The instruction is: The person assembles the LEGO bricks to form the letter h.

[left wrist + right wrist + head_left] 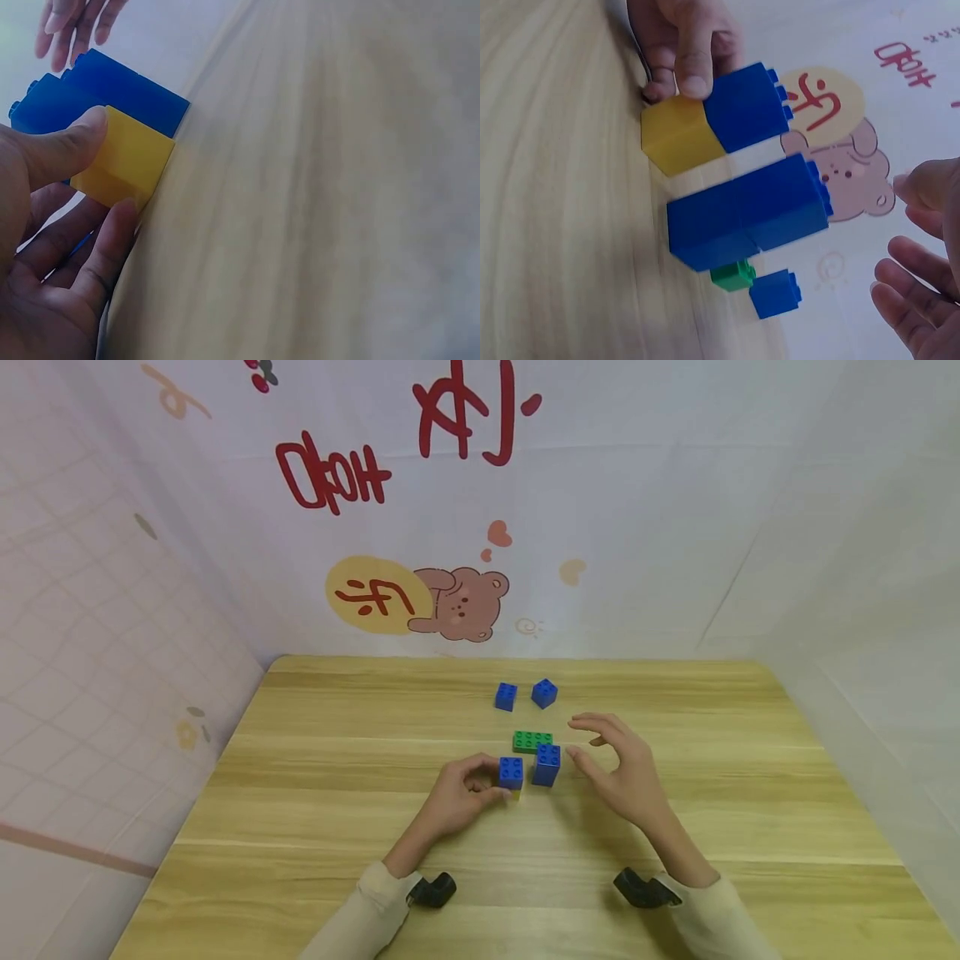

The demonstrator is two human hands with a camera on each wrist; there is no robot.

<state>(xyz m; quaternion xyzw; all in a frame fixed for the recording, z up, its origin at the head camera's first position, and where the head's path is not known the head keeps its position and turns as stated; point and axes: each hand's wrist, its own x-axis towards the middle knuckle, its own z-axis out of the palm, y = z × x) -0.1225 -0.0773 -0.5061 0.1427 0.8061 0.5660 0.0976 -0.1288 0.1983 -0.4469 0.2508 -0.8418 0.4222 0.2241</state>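
Two hands, left hand [453, 797] and right hand [628, 777]: the first grips a stack [697, 124], the second holds nothing.
Left grip: thumb and fingers pinch the stack by its sides, with a blue block [512, 782] on top of a yellow block [124, 161]; this hold probably steadies it and leaves the studs above uncovered. Whether its base touches the surface [337, 760] I cannot tell.
Right fingers: loosely bent and spread, just beside the blue tower [547, 768] without touching it, so the tower stands unsupported.
Blue tower: two blocks joined one above the other, upright on the surface between the hands, near the stack but apart from it; studs face up, likely so that the tops lie ready to the fingers.
Green brick [532, 740]: low, flat on the surface, just behind the tower, which hides one corner of it; contact is unclear.
Far blue blocks: left block [506, 697] and right block [545, 694], side by side yet apart, the latter turned cornerwise; well away from both hands, perhaps to leave working room nearer the person.
Backdrop [637, 527]: pale, printed with a bear [467, 606], beyond the surface.
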